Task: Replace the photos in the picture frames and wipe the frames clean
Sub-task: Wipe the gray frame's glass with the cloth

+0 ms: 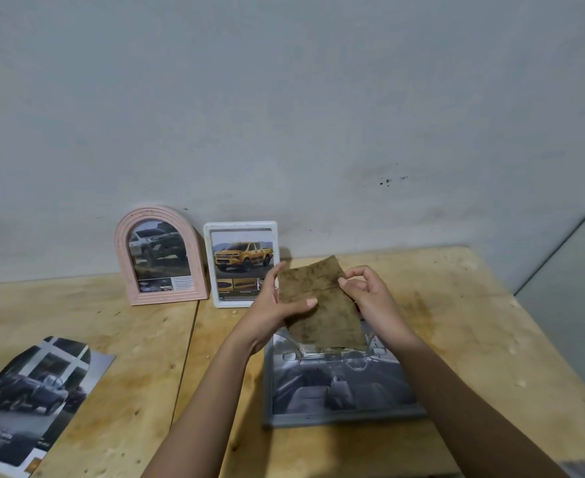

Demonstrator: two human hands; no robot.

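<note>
A loose photo (32, 401) is laid flat at the left of the worktop (456, 322). A pink arched frame (120, 257) and a white frame (208, 263) are stood against the wall, both filled. A soiled brown cloth (322, 305) is gripped by the left hand (270, 312) and pinched at its edge by the right hand (370, 294), above the grey frame (343, 417) lying flat. Grime could be smeared onto that frame by so dirty a cloth, and the nearby white frame could be knocked over.

Left hand (277, 307) gripping cloth (329, 326), right hand (367, 291) pinching its edge
</note>
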